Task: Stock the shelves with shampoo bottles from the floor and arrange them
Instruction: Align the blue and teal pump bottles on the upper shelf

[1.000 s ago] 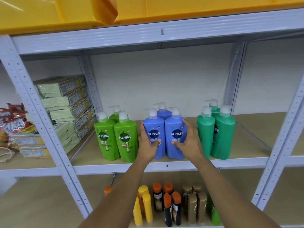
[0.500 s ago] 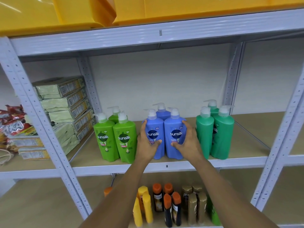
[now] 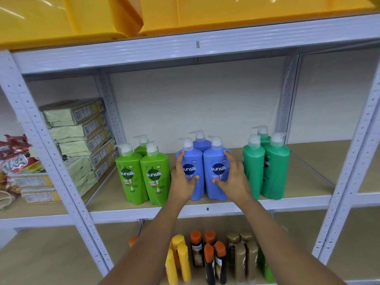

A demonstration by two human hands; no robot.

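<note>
Now your left hand (image 3: 183, 182) curls around the left side of the left blue bottle (image 3: 192, 171), thumb on its front label, and your right hand (image 3: 233, 179) curls in the same way around the right side of the right blue bottle (image 3: 217, 171), so both hands hold the pair from outside. These two bottles stand upright and touching each other near the front edge of the middle shelf (image 3: 205, 208), with a third blue bottle (image 3: 200, 140) just behind them. The first risk, in my judgement, is the narrow space on both sides. The light green bottles (image 3: 144, 177) stand just beside your left hand and the dark green bottles (image 3: 265, 167) just beside your right hand, so if you slide the blue pair sideways, your knuckles or the bottle can push a neighbour and tip it. The second risk is the front edge: the near bottles stand close to it, and a pull toward you can bring a base over the lip, and then the bottle falls onto the small bottles (image 3: 207, 258) on the lower shelf. Also, the pump heads make these bottles tall, so a push high on the body tips them more easily than a push low. If you press the pair together too strongly, one can rotate and hide its label.
</note>
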